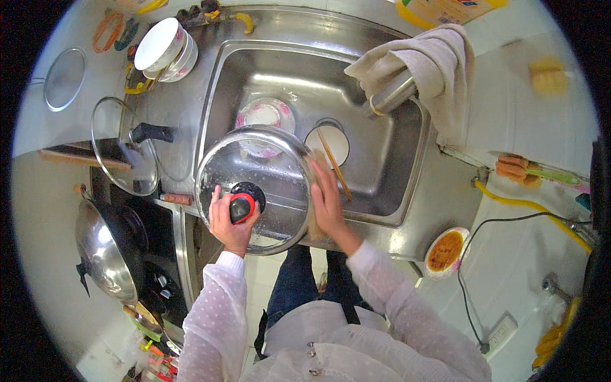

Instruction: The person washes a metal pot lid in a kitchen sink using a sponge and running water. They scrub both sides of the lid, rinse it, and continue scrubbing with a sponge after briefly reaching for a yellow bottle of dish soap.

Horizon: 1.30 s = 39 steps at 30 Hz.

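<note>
My left hand (234, 222) grips the black-and-red knob (241, 208) of a round glass lid (281, 215) with a metal rim. The lid is held over the front edge of a stainless steel sink (382, 181), and drops of water dot its glass. Against the lid's right rim lies my right hand (329, 203), fingers stretched along it. A tan blur shows beside these fingers; whether they hold a cloth is unclear. Behind the lid, floral plates (266, 114) sit in the sink, partly seen through the glass. A white bowl (329, 143) there has wooden chopsticks (335, 165) across it.
Stacked floral bowls (162, 50) and another glass lid (121, 148) stand left of the sink. A wok (107, 243) rests by the black hob (157, 267). A beige towel (429, 62) drapes over a metal cylinder (394, 95). At right are a plate of brown food (446, 253) and a cable (460, 277).
</note>
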{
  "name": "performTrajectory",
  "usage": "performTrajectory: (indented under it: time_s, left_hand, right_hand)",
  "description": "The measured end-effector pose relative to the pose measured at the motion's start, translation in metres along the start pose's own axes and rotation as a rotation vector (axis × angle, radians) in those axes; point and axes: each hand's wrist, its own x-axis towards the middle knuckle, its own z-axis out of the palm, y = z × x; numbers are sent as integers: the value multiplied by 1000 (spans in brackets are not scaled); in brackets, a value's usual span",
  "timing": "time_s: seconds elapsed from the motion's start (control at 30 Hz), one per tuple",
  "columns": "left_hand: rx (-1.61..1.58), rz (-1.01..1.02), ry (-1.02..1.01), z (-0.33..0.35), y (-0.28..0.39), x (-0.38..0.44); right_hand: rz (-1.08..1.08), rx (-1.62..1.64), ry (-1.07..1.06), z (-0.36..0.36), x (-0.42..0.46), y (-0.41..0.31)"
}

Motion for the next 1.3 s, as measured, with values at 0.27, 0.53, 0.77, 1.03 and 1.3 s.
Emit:
performTrajectory:
  time_s: [0.27,0.53,0.77,1.03,1.3]
  left_hand:
    - [-7,10,0,2,4,7]
    - [-37,32,-26,-5,-5,0]
    - [-90,-6,-21,-6,-4,1]
    - [-60,-12,-28,-4,-4,-2]
    - [-98,-15,-22,-7,-4,-6]
  right_hand:
    - [66,-68,-311,34,157,27]
    - [19,-121,-3,-2,-28,3]
    - [-235,-262,-576,38,165,-17]
    - [-417,-637,-772,153,170,-74]
    - [-70,-304,-255,3,66,-27]
